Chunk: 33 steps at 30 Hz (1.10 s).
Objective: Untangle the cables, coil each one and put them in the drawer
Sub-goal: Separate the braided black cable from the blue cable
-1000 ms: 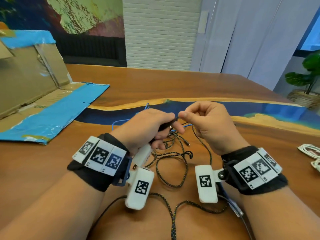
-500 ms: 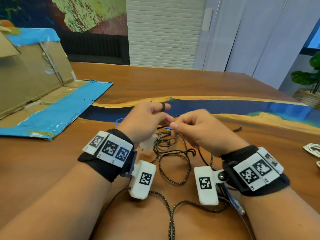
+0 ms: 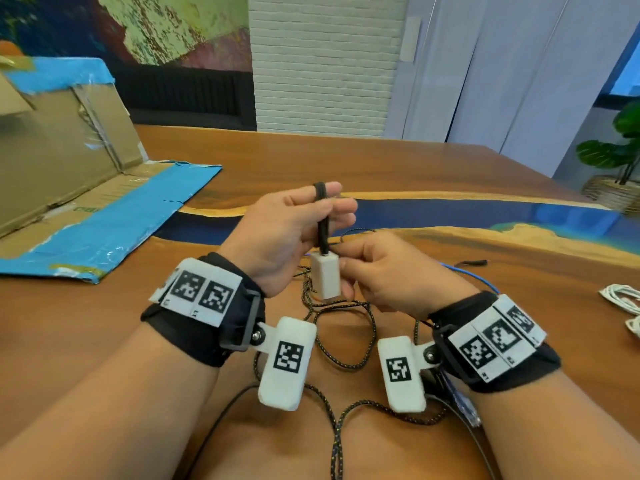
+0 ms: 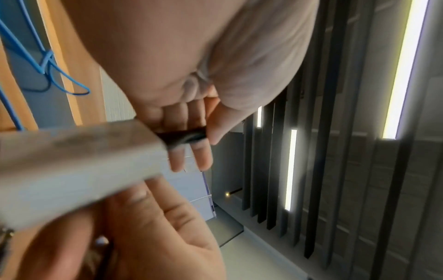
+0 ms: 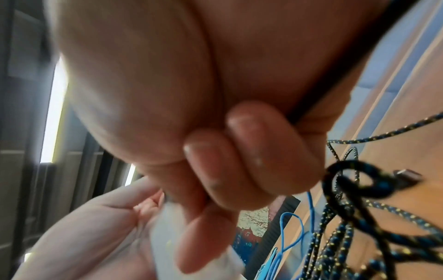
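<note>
My left hand (image 3: 329,209) is raised over the table and grips a black cable (image 3: 323,223) between thumb and fingers, with a loop over the index finger. A white plug (image 3: 325,278) hangs from that cable, large and blurred in the left wrist view (image 4: 72,166). My right hand (image 3: 346,268) is just right of the plug, its fingers curled and pinching the black cable beside it. In the right wrist view the cable crosses the palm of this hand (image 5: 227,161). More braided black-and-yellow cable (image 3: 360,341) lies tangled below both hands. A thin blue cable (image 3: 464,273) lies at the right.
A cardboard box with blue tape (image 3: 86,202) lies open at the left on the wooden table (image 3: 450,188). White coiled cables (image 3: 623,299) sit at the far right edge. A potted plant (image 3: 616,157) stands beyond the table's right corner.
My left hand has risen and turned, so the black cable now stands upright with the white plug hanging below. My right hand has dropped to the plug.
</note>
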Motion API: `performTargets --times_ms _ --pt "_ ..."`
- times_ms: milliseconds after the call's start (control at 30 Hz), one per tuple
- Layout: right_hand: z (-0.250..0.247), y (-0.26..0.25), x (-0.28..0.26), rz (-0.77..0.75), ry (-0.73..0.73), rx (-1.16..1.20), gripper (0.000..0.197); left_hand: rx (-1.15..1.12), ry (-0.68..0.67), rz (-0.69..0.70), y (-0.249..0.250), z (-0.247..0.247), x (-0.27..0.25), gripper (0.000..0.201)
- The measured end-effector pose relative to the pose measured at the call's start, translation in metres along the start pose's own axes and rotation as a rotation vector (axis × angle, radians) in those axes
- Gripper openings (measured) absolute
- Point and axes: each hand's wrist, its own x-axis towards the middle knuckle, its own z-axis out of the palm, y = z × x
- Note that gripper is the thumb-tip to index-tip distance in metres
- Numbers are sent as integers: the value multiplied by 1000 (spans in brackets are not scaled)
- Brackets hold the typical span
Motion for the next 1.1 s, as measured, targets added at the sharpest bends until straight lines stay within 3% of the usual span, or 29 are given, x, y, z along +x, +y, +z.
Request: performTargets --times_ms 100,200,300,467,567,633,733,833,900,967,1033,1100 --pt "-2 -6 -5 -35 -60 -112 33 202 60 -50 -5 -2 2 25" --pt "-11 -8 -8 -78 88 76 28 436 -10 -81 -8 -2 0 21" --pt "-18 -4 -9 -136 214 205 34 492 -150 -141 -8 3 -5 30" --pt "-21 1 -7 -164 365 319 34 394 -235 -174 -4 1 -7 44" --pt "-23 6 -3 -194 380 451 13 168 -174 -186 2 -4 -4 44" --pt "-22 6 -2 -173 371 430 14 -24 -148 -163 5 -5 -3 41" --pt "-14 5 1 -108 293 250 27 -197 -121 -69 7 -1 -3 40" --pt "-3 0 -1 -42 76 143 28 -248 -25 27 6 1 -2 34" --pt "2 -4 -5 -47 -77 93 32 -166 64 75 5 -2 1 31" --pt "3 -10 -9 -68 -124 72 26 38 128 100 3 -5 5 29" --pt "-1 -11 -9 -102 -25 116 28 293 122 97 0 -7 5 27" --pt "-10 -10 -8 -144 143 181 32 483 22 49 -2 -5 2 29"
